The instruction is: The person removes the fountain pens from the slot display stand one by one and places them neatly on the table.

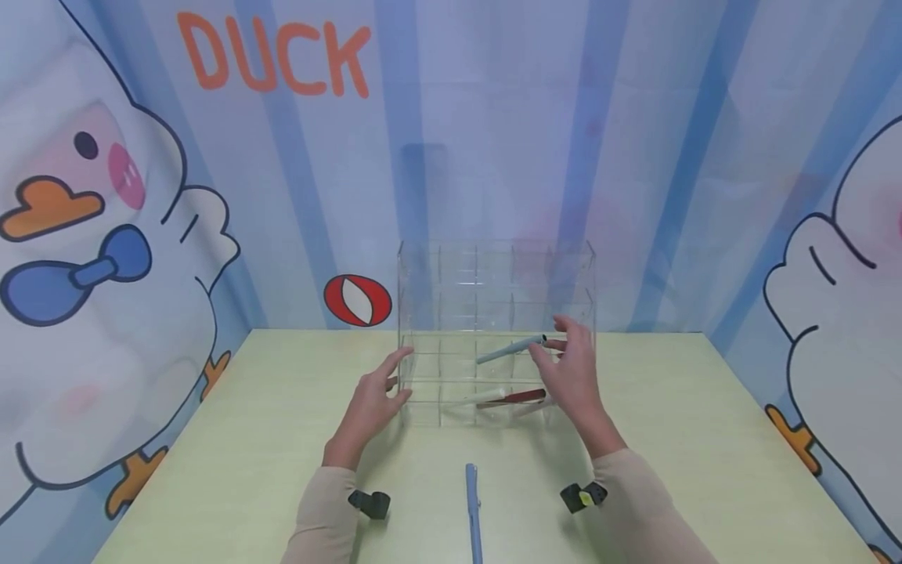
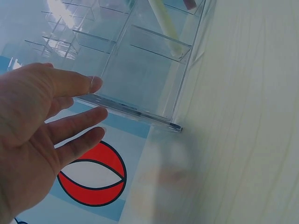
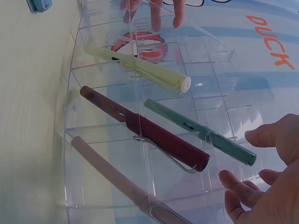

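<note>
While the left hand [image 1: 369, 399] was held open beside the clear rack [image 1: 423, 258] at the counter's [image 1: 705, 439] back edge, the green pen [image 1: 509, 349] was left just before the right hand's [image 1: 574, 368] spread fingers, pointing left.

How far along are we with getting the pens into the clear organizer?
Four pens sit in the clear organizer: pale green pen, dark red pen, pinkish pen and grey-green pen. The right hand is open beside the grey-green one; the left hand is open at the organizer's left side. A blue pen lies on the table, outside.
</note>
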`<state>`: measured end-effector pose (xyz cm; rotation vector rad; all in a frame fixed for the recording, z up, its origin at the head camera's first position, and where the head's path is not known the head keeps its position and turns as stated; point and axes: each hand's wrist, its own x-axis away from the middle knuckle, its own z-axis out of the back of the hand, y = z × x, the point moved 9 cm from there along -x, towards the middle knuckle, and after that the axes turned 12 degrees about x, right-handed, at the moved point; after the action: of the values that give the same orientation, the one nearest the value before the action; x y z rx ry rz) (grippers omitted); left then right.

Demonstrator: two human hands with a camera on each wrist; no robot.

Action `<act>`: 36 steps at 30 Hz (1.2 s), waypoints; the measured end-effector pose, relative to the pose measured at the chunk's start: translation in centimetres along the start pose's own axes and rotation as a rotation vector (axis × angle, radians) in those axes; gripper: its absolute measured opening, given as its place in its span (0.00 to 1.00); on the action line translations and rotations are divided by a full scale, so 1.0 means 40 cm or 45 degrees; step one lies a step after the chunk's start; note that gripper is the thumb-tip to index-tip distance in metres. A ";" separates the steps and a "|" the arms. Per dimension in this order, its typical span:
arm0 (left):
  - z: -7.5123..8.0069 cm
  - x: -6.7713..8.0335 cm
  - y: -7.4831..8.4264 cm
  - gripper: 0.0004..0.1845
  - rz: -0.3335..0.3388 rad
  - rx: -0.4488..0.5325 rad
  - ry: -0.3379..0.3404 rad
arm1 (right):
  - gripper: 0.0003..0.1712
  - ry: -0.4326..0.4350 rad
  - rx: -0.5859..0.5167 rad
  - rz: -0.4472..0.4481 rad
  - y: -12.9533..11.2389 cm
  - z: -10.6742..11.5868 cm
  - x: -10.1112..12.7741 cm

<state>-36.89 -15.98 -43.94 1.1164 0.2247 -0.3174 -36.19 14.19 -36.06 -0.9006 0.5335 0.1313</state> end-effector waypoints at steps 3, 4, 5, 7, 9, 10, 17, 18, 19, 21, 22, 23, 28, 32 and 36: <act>0.000 0.001 0.001 0.41 0.000 -0.001 0.001 | 0.33 -0.028 0.021 -0.020 0.002 -0.014 -0.005; 0.001 0.002 0.002 0.41 -0.002 -0.002 0.000 | 0.32 -0.036 0.025 -0.026 0.003 -0.018 -0.006; 0.001 0.002 0.002 0.40 -0.002 -0.004 0.001 | 0.32 -0.048 0.023 -0.030 0.002 -0.022 -0.007; 0.001 0.003 0.003 0.40 -0.004 -0.006 0.001 | 0.32 -0.075 0.038 -0.045 0.004 -0.030 -0.007; 0.002 0.003 0.004 0.40 -0.004 -0.007 0.003 | 0.31 -0.100 0.053 -0.058 0.004 -0.036 -0.008; 0.003 0.003 0.004 0.40 -0.006 -0.003 0.003 | 0.31 -0.112 0.060 -0.066 0.005 -0.038 -0.008; 0.003 0.004 0.002 0.40 -0.002 0.009 0.001 | 0.28 -0.108 0.117 -0.078 0.006 -0.041 -0.011; 0.003 0.004 0.002 0.40 -0.001 0.008 0.001 | 0.28 -0.102 0.120 -0.075 0.006 -0.041 -0.011; 0.002 0.003 0.001 0.40 0.000 0.007 0.002 | 0.28 -0.098 0.124 -0.070 0.006 -0.040 -0.012; 0.002 0.003 0.002 0.40 -0.006 0.007 0.003 | 0.27 -0.087 0.131 -0.062 0.004 -0.039 -0.013; 0.001 0.002 0.003 0.40 -0.010 0.008 0.002 | 0.27 -0.081 0.132 -0.058 0.005 -0.038 -0.014; 0.000 0.002 0.003 0.40 -0.011 0.003 0.001 | 0.27 -0.076 0.133 -0.055 0.005 -0.038 -0.014; -0.002 0.002 0.002 0.39 -0.022 -0.005 -0.001 | 0.26 -0.072 0.149 -0.042 0.005 -0.041 -0.015; -0.002 0.004 0.002 0.39 -0.020 -0.019 -0.003 | 0.26 -0.080 0.166 -0.043 0.007 -0.044 -0.012; -0.002 0.004 0.008 0.39 -0.034 -0.020 0.001 | 0.26 -0.070 0.159 -0.037 0.007 -0.042 -0.012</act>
<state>-36.65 -15.81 -43.76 1.0989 0.2422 -0.3384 -37.34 13.10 -36.87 -0.7805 0.4721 0.0955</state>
